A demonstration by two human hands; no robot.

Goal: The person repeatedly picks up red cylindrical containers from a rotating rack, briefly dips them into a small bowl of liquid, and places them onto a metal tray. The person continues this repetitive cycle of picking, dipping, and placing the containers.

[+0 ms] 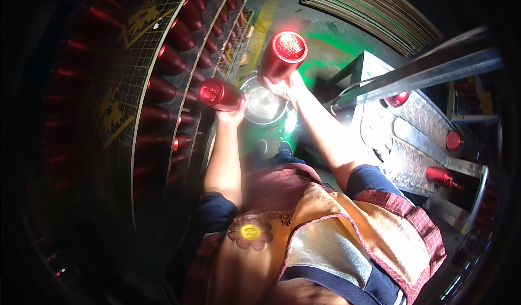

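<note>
My left hand (232, 114) grips a shiny red metal bottle (221, 94), tilted with its base toward the rack. My right hand (282, 85) is wrapped round a second red bottle (278, 60), raised a little higher and farther off; its round base with embossed marks faces up. The necks of both are hidden by my hands or by the angle. Below and between the hands is a round, pale, brightly lit object (265, 99) with a metal rim, too glaring to make out. Close on the left, a rack holds several more red bottles (172, 59) lying in rows.
A tall rack board (142, 49) with a yellow grid stands along my left. At right, a metal conveyor (418, 136) carries several red bottles, with a steel beam (418, 71) crossing above it. Stacked flat sheets (374, 11) lie on the floor at the far right.
</note>
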